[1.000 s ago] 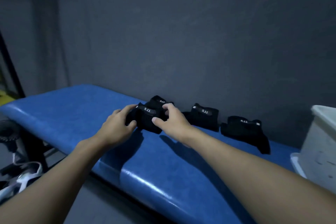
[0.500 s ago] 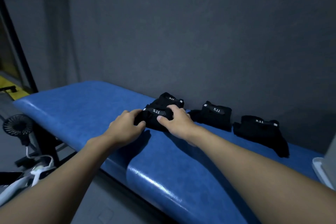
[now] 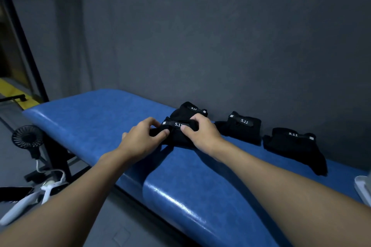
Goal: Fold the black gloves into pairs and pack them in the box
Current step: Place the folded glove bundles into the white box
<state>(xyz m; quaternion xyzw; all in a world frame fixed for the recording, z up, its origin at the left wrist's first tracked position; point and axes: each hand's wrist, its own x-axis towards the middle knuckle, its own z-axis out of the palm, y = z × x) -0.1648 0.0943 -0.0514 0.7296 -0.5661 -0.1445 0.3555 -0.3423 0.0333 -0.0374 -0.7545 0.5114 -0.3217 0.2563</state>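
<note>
While paused at the fold-and-pair step on blue bench [image 3: 100, 118], judged early, with no packing visible. Grey wall [image 3: 220, 46] close behind grip, bench front edge just nearside, open room leftward. Well right of grip, sliver of white box [image 3: 363, 188], mostly out of frame. Between, middle glove [image 3: 244, 128] and right glove [image 3: 293, 144], lying free. Rear glove [image 3: 190, 109] touching behind grip. Front glove [image 3: 176, 133] on bench, pinched at one end by left hand [image 3: 140, 142], clasped at the other by right hand [image 3: 202, 134]. Next: fold tight, then carry rightward above free gloves.

There are 4 glove bundles [image 3: 244, 130], 1 left hand [image 3: 140, 142], 1 right hand [image 3: 202, 136], 1 bench [image 3: 180, 196], 1 fan [image 3: 27, 136].
</note>
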